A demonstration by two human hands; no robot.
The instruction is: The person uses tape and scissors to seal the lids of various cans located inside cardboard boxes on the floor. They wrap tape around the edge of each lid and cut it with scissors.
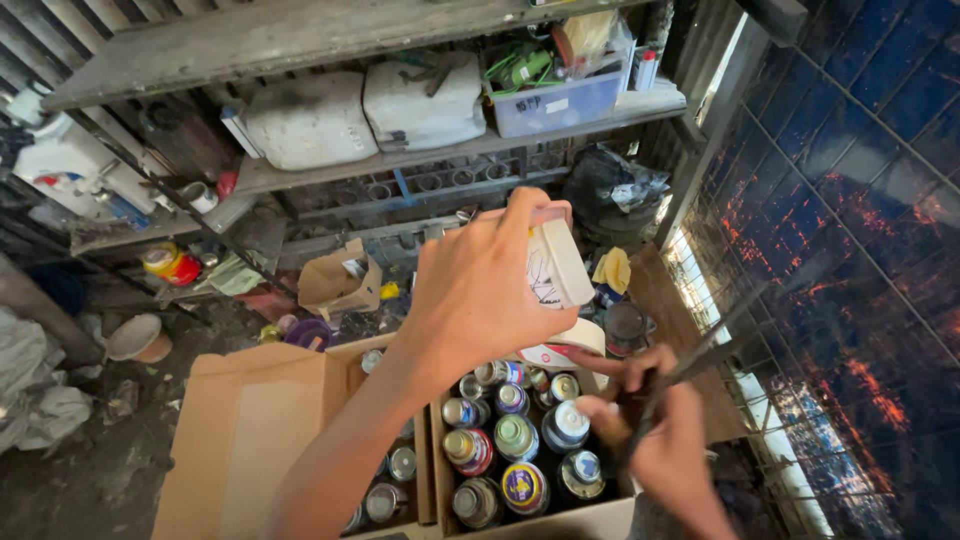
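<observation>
head view: the left hand is raised above the cardboard box of spray cans, wrist bent, fingers wrapped tight around a white tub held tilted. the right hand sits low at the box's right edge, fingers curled closed on a thin dark tool, perhaps a blade; blur hides its shape. shelves stand behind the box.
</observation>
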